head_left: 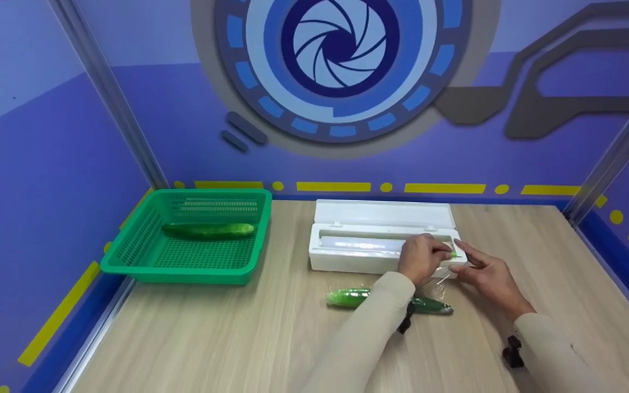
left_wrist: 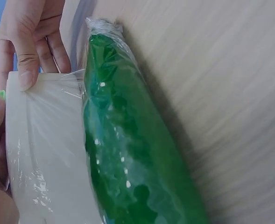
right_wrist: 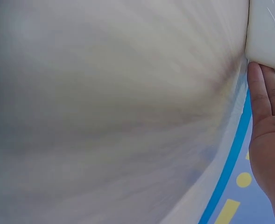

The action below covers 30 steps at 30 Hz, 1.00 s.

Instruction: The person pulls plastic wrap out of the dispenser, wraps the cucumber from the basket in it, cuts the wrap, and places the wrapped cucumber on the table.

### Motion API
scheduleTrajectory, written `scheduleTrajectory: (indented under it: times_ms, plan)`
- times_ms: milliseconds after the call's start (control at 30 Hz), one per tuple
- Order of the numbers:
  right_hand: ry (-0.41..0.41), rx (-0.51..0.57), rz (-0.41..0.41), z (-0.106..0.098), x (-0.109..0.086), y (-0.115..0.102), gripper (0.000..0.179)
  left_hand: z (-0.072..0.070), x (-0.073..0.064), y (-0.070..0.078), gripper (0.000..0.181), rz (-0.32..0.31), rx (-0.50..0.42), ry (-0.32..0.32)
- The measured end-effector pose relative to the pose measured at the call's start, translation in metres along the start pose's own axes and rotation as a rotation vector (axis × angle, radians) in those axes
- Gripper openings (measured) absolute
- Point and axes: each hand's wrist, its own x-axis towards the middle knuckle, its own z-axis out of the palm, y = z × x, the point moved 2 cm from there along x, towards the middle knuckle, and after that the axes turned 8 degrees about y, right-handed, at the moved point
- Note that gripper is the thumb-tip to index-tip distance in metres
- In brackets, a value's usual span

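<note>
A white cling film box (head_left: 347,263) stands with its lid raised, a roll of film (head_left: 361,243) inside. At its right end, my left hand (head_left: 421,256) pinches a small green slide cutter (head_left: 454,255) on the front rim. My right hand (head_left: 489,275) holds the box's right end, its thumb on the front and fingers along the side, as the left wrist view also shows. In front of the box lies a cucumber (left_wrist: 123,135) wrapped in clear film, partly hidden by my left forearm in the head view. Creased film (head_left: 439,280) stretches from box to cucumber.
A green plastic basket (head_left: 183,271) stands at the left with one unwrapped cucumber (head_left: 208,231) in it. The raised box lid (head_left: 385,213) leans back near the rear wall. Printed panels (head_left: 271,158) enclose the wooden table (head_left: 211,338) at the back and sides.
</note>
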Motion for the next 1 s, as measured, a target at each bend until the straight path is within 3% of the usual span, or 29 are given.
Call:
scheduleTrajectory:
  times_ms: [267, 500, 733, 1000]
  plan:
    - [0.01, 0.005, -0.019, 0.0, 0.0, -0.001, 0.075, -0.002, 0.0, 0.002, 0.01, 0.015, 0.052, -0.015]
    - [0.016, 0.06, -0.065, -0.001, -0.002, -0.001, 0.072, -0.008, 0.001, 0.01, 0.009, 0.123, 0.27, -0.036]
    - [0.026, 0.055, -0.063, -0.002, -0.001, -0.001, 0.071, -0.011, 0.003, 0.007, 0.008, 0.162, 0.294, -0.062]
    - [0.033, 0.057, -0.073, 0.001, -0.001, 0.0, 0.07, -0.014, 0.002, 0.007, 0.006, 0.281, 0.417, -0.052]
